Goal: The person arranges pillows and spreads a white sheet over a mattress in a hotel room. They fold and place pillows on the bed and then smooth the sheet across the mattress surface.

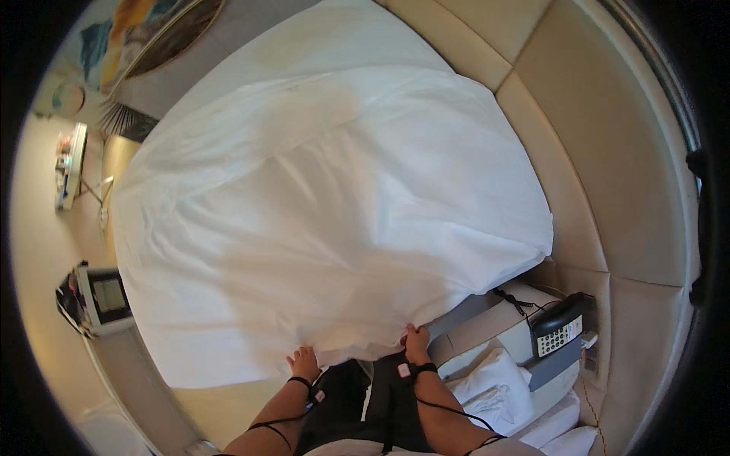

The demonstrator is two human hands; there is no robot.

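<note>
A wrinkled white sheet or duvet (pixel 319 216) spreads over the bed before me, above a flatter white layer (pixel 353 34) that shows at the far side. At the near edge my right hand (pixel 417 343) pinches the white cloth. My left hand (pixel 304 363) rests at the same edge, farther left, its fingers on the cloth; whether they grip it is unclear. Both wrists wear dark bands with small devices and cords.
A padded beige headboard (pixel 564 142) borders the bed at the right. A black telephone (pixel 559 328) stands on the bedside unit (pixel 485 325), with folded white linens (pixel 496 393) below. A microwave (pixel 105 299) is at left, below a wall shelf (pixel 74 168).
</note>
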